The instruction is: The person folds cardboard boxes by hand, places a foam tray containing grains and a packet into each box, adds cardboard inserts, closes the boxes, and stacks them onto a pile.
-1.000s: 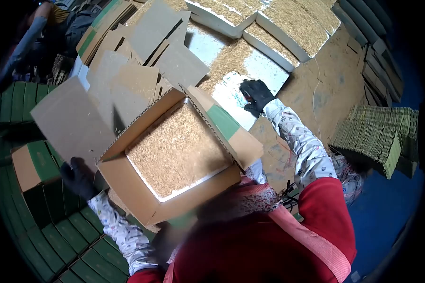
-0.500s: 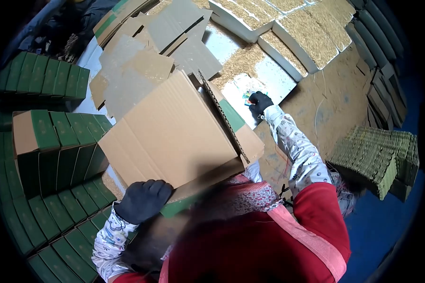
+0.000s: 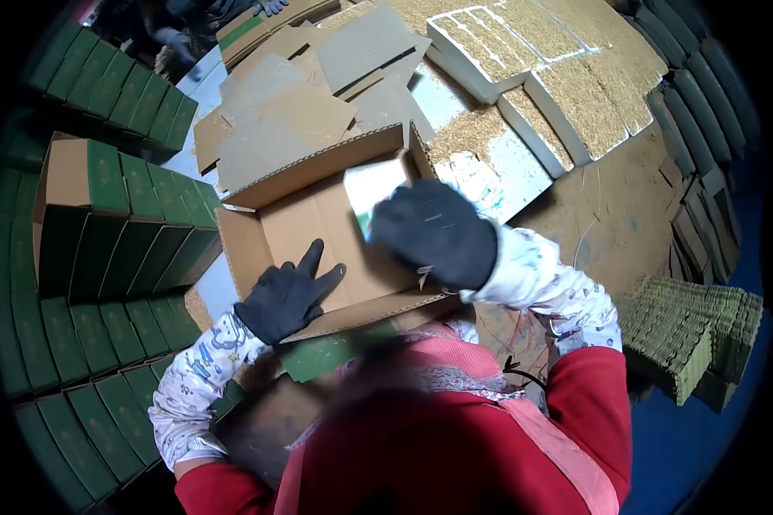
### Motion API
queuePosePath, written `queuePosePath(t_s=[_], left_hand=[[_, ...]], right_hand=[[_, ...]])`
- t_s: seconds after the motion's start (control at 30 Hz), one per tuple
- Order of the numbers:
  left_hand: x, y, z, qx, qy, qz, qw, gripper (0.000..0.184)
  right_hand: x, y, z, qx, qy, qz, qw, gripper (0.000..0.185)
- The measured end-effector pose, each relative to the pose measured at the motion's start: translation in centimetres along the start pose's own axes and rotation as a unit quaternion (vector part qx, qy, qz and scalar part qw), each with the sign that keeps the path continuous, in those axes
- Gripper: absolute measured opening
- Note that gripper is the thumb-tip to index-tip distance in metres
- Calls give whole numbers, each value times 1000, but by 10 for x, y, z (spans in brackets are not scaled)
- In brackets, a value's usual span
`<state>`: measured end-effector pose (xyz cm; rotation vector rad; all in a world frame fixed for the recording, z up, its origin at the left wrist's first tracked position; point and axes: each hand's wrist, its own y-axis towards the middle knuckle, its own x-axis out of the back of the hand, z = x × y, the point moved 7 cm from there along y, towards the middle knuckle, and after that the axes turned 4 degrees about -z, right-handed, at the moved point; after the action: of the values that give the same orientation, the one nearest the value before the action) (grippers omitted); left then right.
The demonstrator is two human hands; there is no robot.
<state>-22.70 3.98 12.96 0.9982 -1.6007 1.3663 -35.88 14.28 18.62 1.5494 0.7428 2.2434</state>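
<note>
An open cardboard box stands in front of me, with a cardboard sheet lying over its inside. At its near left edge, my left hand, in a black glove, has its fingers spread over the sheet and holds nothing. My right hand, also black-gloved, is closed over the box's right side. A white and green paper shows at its fingertips. Beyond the box's right corner, a pile of small printed papers lies on a white board.
Grey and brown cardboard sheets lie behind the box. White trays of shavings are at the back right. Green boxes stand on the left, and a stack of ridged pieces on the right. Another person's gloved hand shows at the top.
The filled box gained a cardboard cover over its contents. My left hand moved from the sheet's side onto it and spread its fingers. My right hand came from the paper pile to the box with paper.
</note>
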Motion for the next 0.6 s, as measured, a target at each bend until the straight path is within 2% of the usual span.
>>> queuePosePath(t_s=[0.03,0.07,0.1,0.13,0.17,0.2,0.23,0.3,0.37,0.4,0.43,0.47,0.5,0.53,0.57,0.6], left_hand=[[0,-2,3,-24,-3,9,1000,46],[-8,-7,11,-76,40,93,992,44],[6,-19,17,-107,39,73,991,49],[26,-37,27,-102,44,9,994,54],[42,-55,35,-95,44,-56,993,60],[44,-67,48,-66,21,-57,996,64],[45,-75,60,-37,-3,-56,998,68],[21,-66,73,-63,-107,-100,987,72],[22,-36,54,-94,-63,-161,980,72],[9,-16,45,-52,-67,-173,981,78],[-8,-1,42,-8,-71,-186,980,84],[-24,2,41,0,-75,-195,978,84],[-35,-2,51,86,-109,-247,959,92],[-41,-10,62,169,-137,-292,931,100],[-46,-13,62,170,-132,-291,932,100],[-47,-16,58,167,-125,-307,929,106]], right_hand=[[-32,-2,13,37,-65,121,990,23],[-48,-9,11,24,-72,263,962,23],[-57,-20,4,10,-81,397,914,23],[-41,-16,0,21,-29,271,962,29],[-8,-5,-1,26,80,171,982,34],[20,-11,-12,55,84,126,987,41],[33,-14,-23,19,24,226,974,57],[24,-30,-43,-64,109,196,972,71],[-6,-21,-35,-38,81,178,980,85],[-12,-22,-45,-20,107,126,986,92],[-9,-21,-54,-88,100,116,984,85],[-19,-33,-66,-90,40,104,990,80],[-30,-45,-78,-92,-20,89,992,75],[-36,-42,-69,-150,133,92,975,70],[-39,-37,-60,-141,202,80,966,73],[-44,-29,-48,-121,186,128,967,74]])
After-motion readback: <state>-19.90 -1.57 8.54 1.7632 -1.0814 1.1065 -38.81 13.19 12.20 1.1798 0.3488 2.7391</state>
